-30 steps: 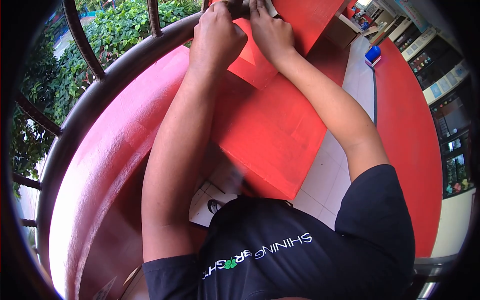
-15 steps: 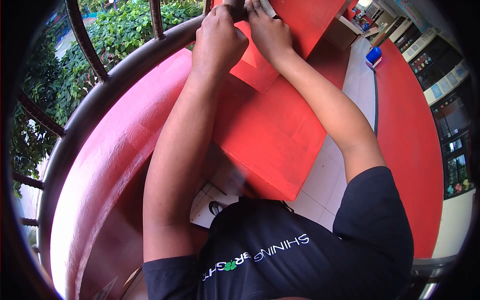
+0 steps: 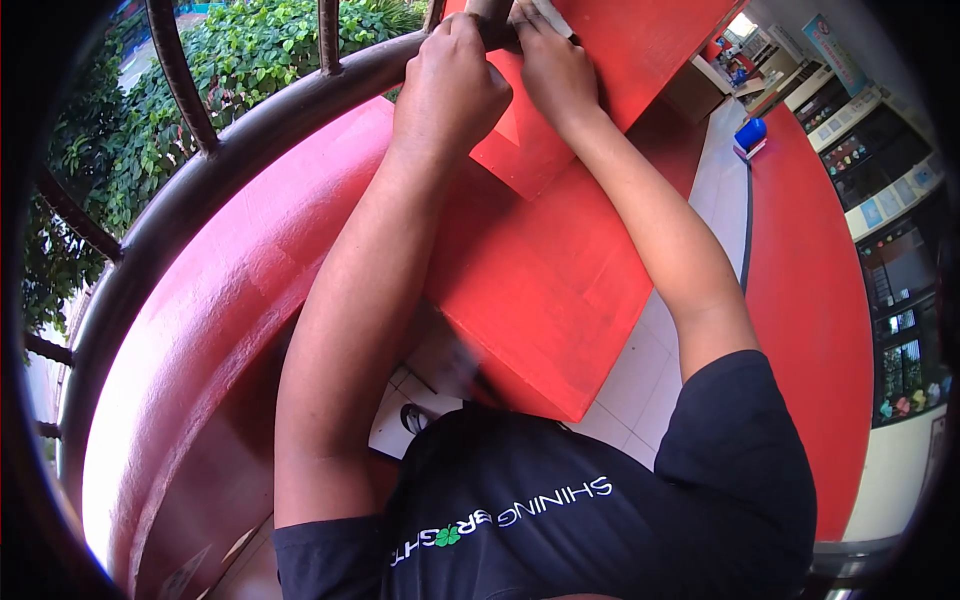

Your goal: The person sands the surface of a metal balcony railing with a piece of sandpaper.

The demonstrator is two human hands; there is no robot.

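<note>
My left hand (image 3: pixel 455 90) is closed at the dark metal railing (image 3: pixel 290 98), its fingers wrapped at the joint where a vertical bar (image 3: pixel 490 8) rises. Just to its right, my right hand (image 3: pixel 558 80) has its fingers curled over a small pale, folded piece (image 3: pixel 554 18) at the same joint. Whether that piece is cloth or paper I cannot tell. Beneath both forearms lies a red painted ledge (image 3: pixel 540 300), with a raised red block (image 3: pixel 620 50) at its far end.
A pink painted wall curb (image 3: pixel 230 250) curves below the railing on the left. Green bushes (image 3: pixel 260 65) grow beyond the bars. To the right are a tiled walkway (image 3: pixel 635 365), a red floor strip (image 3: pixel 800 330) and a blue container (image 3: pixel 750 133) farther off.
The view has shifted slightly, so both hands and the railing appear a little lower and the hands farther right. Both hands stay at the same joint of the railing.
</note>
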